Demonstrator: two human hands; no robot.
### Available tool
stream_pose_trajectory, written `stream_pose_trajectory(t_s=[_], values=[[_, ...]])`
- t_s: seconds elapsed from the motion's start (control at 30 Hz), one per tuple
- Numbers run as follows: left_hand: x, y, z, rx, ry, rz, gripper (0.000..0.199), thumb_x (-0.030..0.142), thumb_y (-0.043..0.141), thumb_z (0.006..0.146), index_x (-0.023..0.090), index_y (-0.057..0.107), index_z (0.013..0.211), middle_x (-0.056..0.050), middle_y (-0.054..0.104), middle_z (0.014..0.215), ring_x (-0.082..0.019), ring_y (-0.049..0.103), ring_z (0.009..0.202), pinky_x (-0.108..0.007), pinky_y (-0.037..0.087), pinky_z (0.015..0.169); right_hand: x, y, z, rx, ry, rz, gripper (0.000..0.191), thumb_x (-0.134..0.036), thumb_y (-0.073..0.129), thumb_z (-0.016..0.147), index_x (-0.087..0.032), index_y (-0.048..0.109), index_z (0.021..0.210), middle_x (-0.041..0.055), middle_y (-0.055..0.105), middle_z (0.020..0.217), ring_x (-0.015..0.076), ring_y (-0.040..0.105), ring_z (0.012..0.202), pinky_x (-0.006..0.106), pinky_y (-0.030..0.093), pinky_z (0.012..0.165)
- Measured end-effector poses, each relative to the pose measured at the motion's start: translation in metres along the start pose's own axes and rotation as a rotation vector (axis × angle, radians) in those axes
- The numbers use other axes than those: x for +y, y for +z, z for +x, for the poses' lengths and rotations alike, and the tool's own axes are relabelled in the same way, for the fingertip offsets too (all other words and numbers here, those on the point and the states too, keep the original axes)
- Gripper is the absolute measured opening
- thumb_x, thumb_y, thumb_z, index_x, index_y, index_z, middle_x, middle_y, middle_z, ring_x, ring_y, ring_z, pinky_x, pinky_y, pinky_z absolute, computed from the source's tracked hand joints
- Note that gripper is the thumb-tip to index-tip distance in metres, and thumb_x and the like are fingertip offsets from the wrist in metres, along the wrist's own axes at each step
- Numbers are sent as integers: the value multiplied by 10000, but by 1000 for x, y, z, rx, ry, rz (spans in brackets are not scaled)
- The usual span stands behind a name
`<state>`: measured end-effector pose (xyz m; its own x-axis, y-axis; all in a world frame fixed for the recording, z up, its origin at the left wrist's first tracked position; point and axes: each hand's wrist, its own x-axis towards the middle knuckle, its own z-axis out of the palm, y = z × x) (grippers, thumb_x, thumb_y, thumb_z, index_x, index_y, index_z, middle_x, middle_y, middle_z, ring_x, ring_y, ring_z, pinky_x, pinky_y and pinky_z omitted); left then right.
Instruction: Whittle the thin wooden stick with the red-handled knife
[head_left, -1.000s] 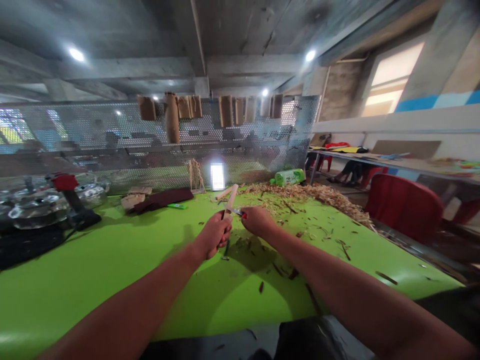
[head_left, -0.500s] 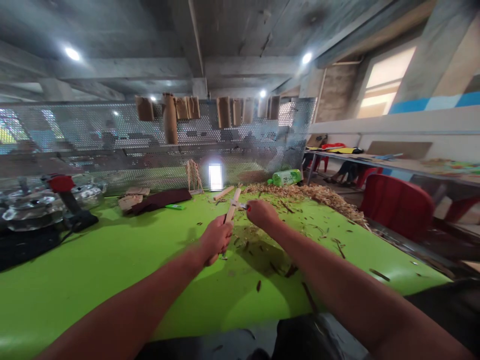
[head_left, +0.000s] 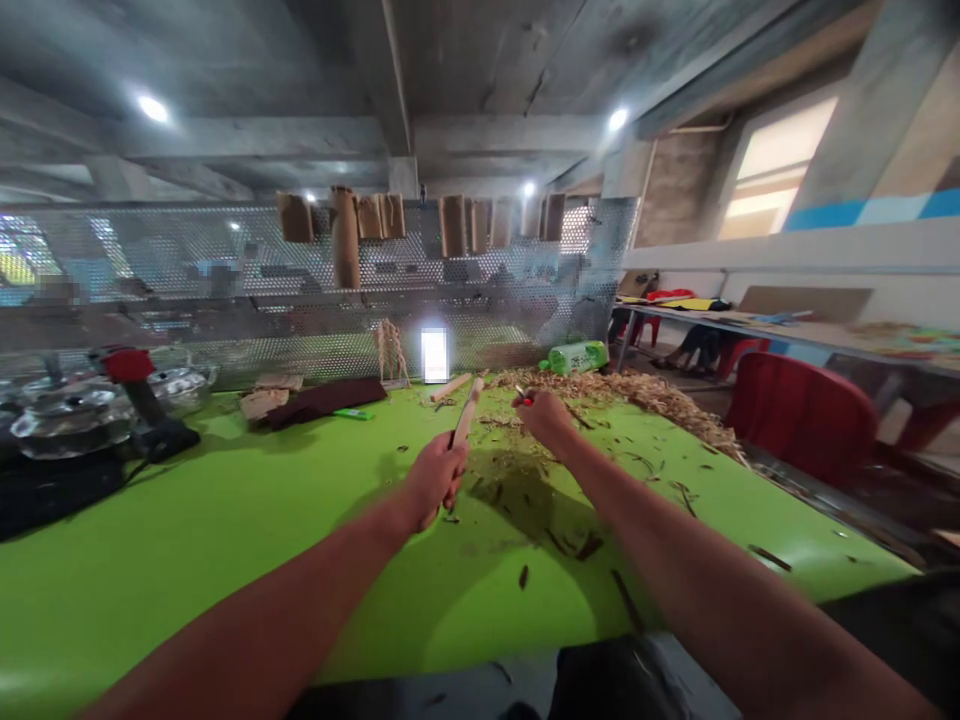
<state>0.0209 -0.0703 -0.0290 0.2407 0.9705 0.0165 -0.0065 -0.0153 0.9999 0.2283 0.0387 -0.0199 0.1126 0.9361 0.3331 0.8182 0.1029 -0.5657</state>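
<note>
Right hand point(head_left: 544, 418) pretty much swallows the little red-tipped tool point(head_left: 523, 400) it's pinching, so can't make out any blade. Left hand point(head_left: 433, 480) covers the lower end of the wooden stick point(head_left: 466, 412), and the shapes point(head_left: 221, 280) behind the perforated metal screen point(head_left: 150, 250) at upper left are just blur.

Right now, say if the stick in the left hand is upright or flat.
Tilted upright: the wooden stick rises from the left hand.

concrete ceiling point(head_left: 480, 60), perforated metal screen point(head_left: 187, 240), red plastic chair point(head_left: 801, 425)

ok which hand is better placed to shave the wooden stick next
Probably the right hand: it holds a small red-handled knife near the wooden stick, while the left hand is wrapped around that stick.
</note>
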Motion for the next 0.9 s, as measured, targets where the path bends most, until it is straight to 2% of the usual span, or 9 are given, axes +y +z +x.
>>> stream_pose_trajectory(t_s=[0.17,0.37,0.5,0.6,0.73,0.9], values=[[-3,-1,7,38,36,17,186,389,481,917,207,445,893,94,386,611,-31,281,347,-166,243,308,-31,13,-30,-147,-190,-59,275,-242,544,798,-211,750,978,37,724,789,145,603,676,215,332,567],[1,0,8,64,54,5,121,304,500,872,192,456,894,62,479,664,-52,426,400,-185,372,363,-43,13,-47,-194,-313,-294,295,-257,496,829,-219,750,975,79,745,886,172,633,738,241,330,591],[3,0,8,28,34,-71,170,301,536,830,206,443,937,52,522,765,-28,373,380,-163,258,316,-47,14,-52,-207,-326,-374,292,-295,482,859,-245,743,979,79,748,907,186,651,754,247,356,611],[6,2,4,31,7,-71,147,291,535,831,219,423,893,91,429,645,-28,284,355,-157,190,315,-50,12,-54,-194,-339,-426,308,-298,450,896,-236,733,1001,93,748,928,190,668,786,248,387,643],[7,8,2,96,12,7,122,317,492,876,230,407,861,107,343,569,-47,245,353,-176,162,334,-53,9,-56,-166,-350,-479,344,-291,405,925,-212,729,1009,118,744,926,204,687,810,254,421,663],[-1,7,7,161,70,185,157,351,518,880,215,447,844,92,362,567,-60,292,404,-194,206,407,-51,6,-52,-160,-345,-509,350,-300,399,937,-203,727,1012,134,742,930,209,698,834,260,454,705]])
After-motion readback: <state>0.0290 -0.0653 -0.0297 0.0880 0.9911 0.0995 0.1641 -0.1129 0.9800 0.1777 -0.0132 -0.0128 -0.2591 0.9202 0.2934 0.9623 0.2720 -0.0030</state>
